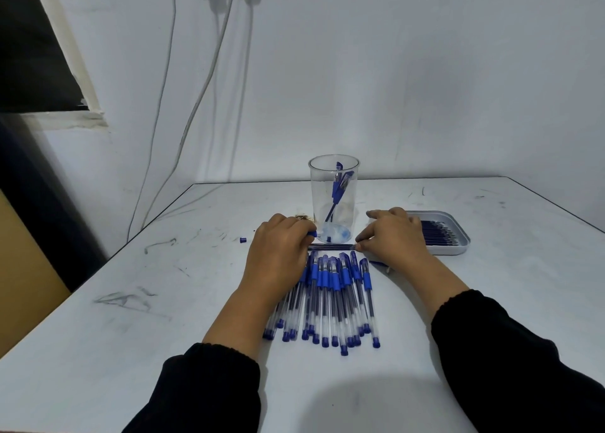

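Observation:
Between my two hands a thin dark blue refill (332, 246) lies level, just in front of a clear plastic cup (334, 200). My right hand (391, 236) pinches its right end. My left hand (281, 246) holds the left end, with a blue pen tip showing at its fingers. Several blue-capped clear pens (330, 298) lie side by side below the hands. The cup holds a few blue pens leaning inside.
A grey tray (460, 239) with several dark refills lies right of my right hand. A loose blue cap (242, 240) sits left of my left hand. The white table (131, 318) bears ink scribbles; cables hang down the wall behind.

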The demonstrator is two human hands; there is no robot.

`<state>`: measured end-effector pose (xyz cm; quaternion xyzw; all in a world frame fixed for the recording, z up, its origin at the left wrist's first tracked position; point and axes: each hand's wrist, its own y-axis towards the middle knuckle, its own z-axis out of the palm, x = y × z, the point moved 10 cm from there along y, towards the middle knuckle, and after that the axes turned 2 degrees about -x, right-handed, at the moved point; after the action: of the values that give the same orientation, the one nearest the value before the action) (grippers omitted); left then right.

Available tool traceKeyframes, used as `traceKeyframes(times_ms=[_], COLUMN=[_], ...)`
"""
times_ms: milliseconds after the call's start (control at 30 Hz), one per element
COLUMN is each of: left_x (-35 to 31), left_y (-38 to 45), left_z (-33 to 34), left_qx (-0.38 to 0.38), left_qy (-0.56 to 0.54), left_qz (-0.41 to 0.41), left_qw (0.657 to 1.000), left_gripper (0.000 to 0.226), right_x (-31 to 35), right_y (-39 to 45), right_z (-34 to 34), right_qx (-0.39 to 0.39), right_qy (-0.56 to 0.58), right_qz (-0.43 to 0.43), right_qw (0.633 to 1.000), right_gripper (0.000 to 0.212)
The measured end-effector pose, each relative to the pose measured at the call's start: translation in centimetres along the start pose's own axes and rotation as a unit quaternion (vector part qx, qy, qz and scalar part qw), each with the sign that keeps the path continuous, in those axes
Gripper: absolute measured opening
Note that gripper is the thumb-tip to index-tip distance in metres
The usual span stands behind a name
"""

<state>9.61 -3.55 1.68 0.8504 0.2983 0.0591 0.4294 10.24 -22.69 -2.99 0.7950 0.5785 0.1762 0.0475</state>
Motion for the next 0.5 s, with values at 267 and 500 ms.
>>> traceKeyframes(times_ms=[267,500], left_x=[-0.6,-0.9], left_y=[-0.1,-0.2], left_z=[0.2,0.6], left_qx=[0.008,0.014], left_qy=[-0.009,-0.020], left_qz=[0.007,0.013], left_qw=[1.000,1.000], left_gripper=[0.014,0.012], right_x=[-2.7,-9.4], right_y=[0.1,-0.6], right_z=[-3.2,-2.0], right_qx=[-0.061,0.018], right_qy=[0.063,0.089], right_qz=[0.029,0.140], right_qw=[0.996,0.986], right_gripper=[0.017,0.032])
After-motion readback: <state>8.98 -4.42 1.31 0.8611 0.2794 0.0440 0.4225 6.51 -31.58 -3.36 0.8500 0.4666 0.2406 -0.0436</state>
